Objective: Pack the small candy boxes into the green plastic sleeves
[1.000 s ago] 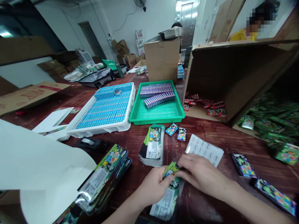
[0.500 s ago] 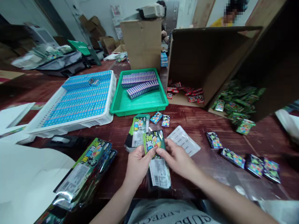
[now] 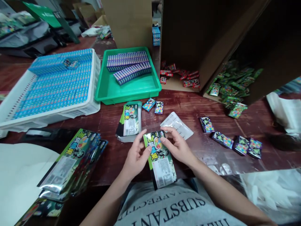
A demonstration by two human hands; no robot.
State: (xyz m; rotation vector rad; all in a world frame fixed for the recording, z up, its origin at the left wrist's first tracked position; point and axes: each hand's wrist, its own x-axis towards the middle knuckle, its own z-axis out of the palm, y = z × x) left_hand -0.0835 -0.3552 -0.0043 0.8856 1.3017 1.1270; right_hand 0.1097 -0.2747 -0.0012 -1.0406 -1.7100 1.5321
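A flat green-and-black printed packet with a white label is held upright in front of my shirt. My left hand grips its left edge, thumb on the printed face. My right hand holds the upper right, thumb on the front and fingers curled at the top edge. Just beyond the hands lies a small stack of similar packets. Two small printed sachets lie past it, and a clear bag with a printed sheet sits beyond my right hand.
Filled packets are piled at left. Behind stand a white crate of blue boxes and a green tray with purple boxes. Cardboard boxes at right hold red and green sachets. Several dark sachets lie on the right of the table.
The view has tilted down and shifted. The packet has come closer to my body, and the fingers of both hands have spread somewhat toward its top edge.
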